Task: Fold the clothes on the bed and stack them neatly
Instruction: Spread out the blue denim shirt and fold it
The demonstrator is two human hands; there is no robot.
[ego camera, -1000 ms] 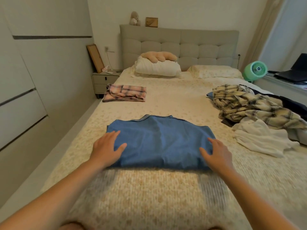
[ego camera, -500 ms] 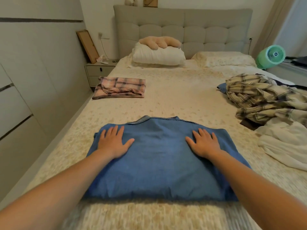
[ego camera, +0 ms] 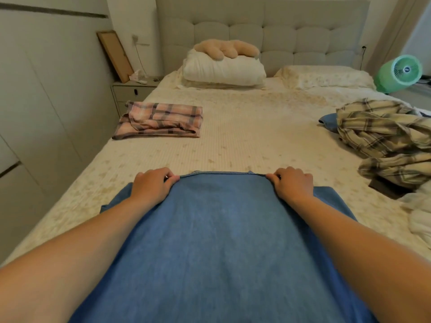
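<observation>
Both hands, left point(ego camera: 152, 186) and right point(ego camera: 291, 185), pinching far edge of blue garment point(ego camera: 224, 241) lying near on bed point(ego camera: 245, 136); best drawn back evenly, corners level, onto near hem

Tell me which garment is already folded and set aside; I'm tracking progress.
The pink plaid one, lying flat and squared near the bed's left edge. The beige plaid shirt sits crumpled on the right, and the blue garment is in both hands.

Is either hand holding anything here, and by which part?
Both hold the blue garment by its far edge: left hand pinches the far-left corner, right hand the far-right corner.
</observation>
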